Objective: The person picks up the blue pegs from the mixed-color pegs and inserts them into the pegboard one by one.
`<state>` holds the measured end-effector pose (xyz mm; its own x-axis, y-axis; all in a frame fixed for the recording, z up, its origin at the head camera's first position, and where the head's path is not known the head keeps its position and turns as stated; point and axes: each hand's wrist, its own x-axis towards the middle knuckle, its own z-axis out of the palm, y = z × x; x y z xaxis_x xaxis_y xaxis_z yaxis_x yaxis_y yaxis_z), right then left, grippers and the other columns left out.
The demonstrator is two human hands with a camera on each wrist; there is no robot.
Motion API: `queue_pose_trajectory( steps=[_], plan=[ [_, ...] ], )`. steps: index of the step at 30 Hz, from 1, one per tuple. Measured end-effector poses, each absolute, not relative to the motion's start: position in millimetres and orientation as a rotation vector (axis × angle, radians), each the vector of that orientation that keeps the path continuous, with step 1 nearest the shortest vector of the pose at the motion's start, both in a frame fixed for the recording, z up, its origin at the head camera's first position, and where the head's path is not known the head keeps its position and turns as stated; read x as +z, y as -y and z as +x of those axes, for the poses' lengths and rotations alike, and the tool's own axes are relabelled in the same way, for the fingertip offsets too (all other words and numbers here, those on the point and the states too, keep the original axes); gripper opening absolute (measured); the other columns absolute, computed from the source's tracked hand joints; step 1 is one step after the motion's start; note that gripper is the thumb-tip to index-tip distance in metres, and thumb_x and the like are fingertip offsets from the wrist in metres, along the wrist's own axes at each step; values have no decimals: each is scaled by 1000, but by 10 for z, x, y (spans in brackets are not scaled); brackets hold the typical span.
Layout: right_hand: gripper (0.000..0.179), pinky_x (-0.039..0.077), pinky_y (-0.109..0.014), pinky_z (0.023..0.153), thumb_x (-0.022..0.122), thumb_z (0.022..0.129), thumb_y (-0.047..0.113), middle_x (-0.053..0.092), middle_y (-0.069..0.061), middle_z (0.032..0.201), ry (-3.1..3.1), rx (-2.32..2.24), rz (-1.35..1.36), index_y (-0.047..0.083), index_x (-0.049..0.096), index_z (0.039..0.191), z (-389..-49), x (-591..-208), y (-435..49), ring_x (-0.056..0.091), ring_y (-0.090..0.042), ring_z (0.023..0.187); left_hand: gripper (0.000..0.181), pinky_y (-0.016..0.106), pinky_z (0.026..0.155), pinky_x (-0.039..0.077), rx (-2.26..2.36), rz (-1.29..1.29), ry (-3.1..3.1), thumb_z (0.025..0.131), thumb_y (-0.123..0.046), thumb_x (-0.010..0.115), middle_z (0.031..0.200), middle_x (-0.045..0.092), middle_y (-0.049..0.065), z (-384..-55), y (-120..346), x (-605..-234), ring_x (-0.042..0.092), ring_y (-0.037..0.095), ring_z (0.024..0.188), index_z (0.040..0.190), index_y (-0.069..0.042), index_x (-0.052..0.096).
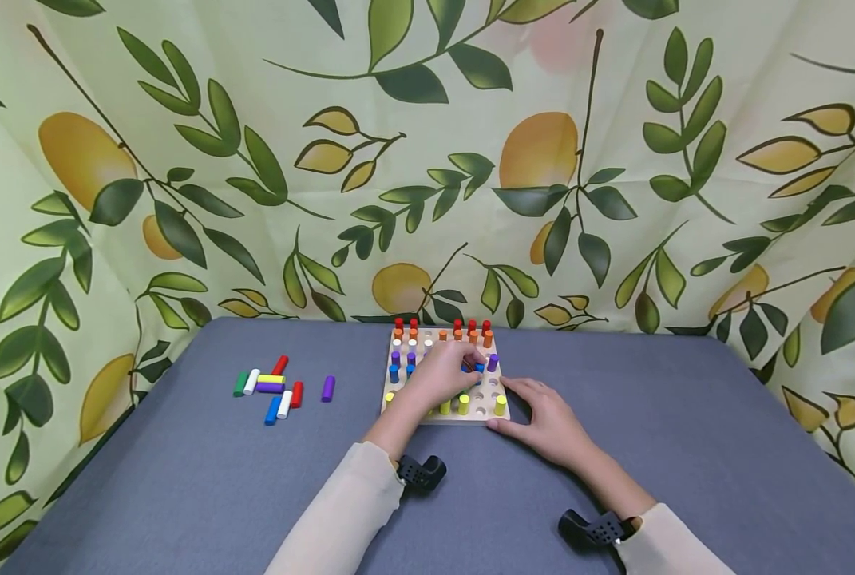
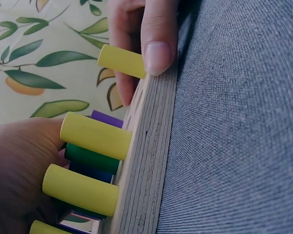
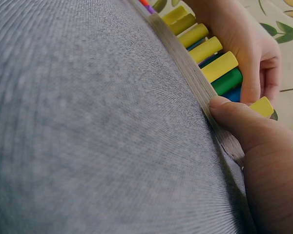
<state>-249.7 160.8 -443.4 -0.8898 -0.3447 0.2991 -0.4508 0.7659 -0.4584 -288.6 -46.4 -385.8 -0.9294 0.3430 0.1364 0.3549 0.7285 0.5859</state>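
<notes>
A light wooden pegboard (image 1: pixel 463 418) stands on the table with rows of coloured pegs upright in its holes. Over its right half, my left hand (image 1: pixel 441 374) pinches a blue peg (image 1: pixel 480 367) between thumb and fingertips; the peg's lower end is hidden. A purple peg (image 1: pixel 493 362) stands just right of those fingertips. My right hand (image 1: pixel 548 422) holds the board's near right corner, thumb (image 2: pixel 157 57) on the front edge and fingers along the right side. Beside that thumb is a yellow peg (image 2: pixel 121 60). Some pegs are hidden under my left hand.
Left of the board, loose pegs lie on the grey table (image 1: pixel 183 479): green (image 1: pixel 240 383), white, red, yellow, blue and purple in a cluster. One purple peg (image 1: pixel 328 389) lies apart, nearer the board. A leaf-patterned curtain (image 1: pixel 427 200) hangs behind.
</notes>
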Motion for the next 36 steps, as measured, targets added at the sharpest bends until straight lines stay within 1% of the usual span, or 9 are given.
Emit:
queue_pose_trajectory(
  steps=[5,11,15,18,20,24,29,36],
  plan=[
    [74,46,-60,104,75,83,58,66,-9,134,2757,791,637,14,60,141,-2497,-4428,-1604,59,-35,127,13,27,82,52,-904,-580,2926,90,-18,76,94,74,-2,-2856,454,-3825,60,8,83,103,-15,77],
    [74,45,-60,104,76,84,57,65,-10,135,2768,801,637,14,60,141,-2481,-4425,-1589,59,-36,128,12,28,83,51,-886,-579,2936,91,-18,75,96,73,-3,-2829,464,-3826,60,10,85,102,-17,77],
    [73,45,-61,104,75,84,57,65,-11,135,2768,796,651,14,59,141,-2476,-4422,-1584,59,-37,127,21,28,85,53,-857,-597,2921,92,-26,74,105,75,-4,-2807,484,-3813,66,9,94,111,-19,76],
    [73,45,-61,103,76,84,55,65,-12,135,2754,800,652,13,60,141,-2483,-4417,-1591,59,-38,127,28,29,86,55,-849,-603,2870,94,-32,72,112,75,-4,-2766,510,-3731,69,11,102,118,-20,74],
    [73,45,-61,103,77,84,54,65,-13,135,2744,808,650,13,60,141,-2484,-4407,-1600,59,-38,127,27,30,86,56,-850,-600,2826,96,-33,69,113,75,-4,-2723,536,-3642,70,14,105,119,-19,74],
    [75,44,-62,104,76,84,56,64,-15,137,2758,802,651,11,59,142,-2488,-4397,-1603,58,-40,128,21,32,86,56,-803,-586,2775,98,-30,66,108,75,-4,-2608,677,-3462,70,14,103,114,-19,75],
    [77,43,-64,105,75,84,57,62,-18,139,2781,793,638,10,57,143,-2488,-4394,-1616,56,-42,130,20,35,83,56,-734,-534,2798,98,-28,66,105,76,-3,-2456,946,-3360,70,14,98,113,-17,76],
    [79,42,-65,105,74,85,58,61,-19,140,2806,783,635,10,56,144,-2491,-4375,-1588,55,-43,130,20,30,72,53,-633,-320,2842,96,-24,70,95,73,-2,-2248,1468,-3361,63,12,82,112,-15,76]
  ],
)
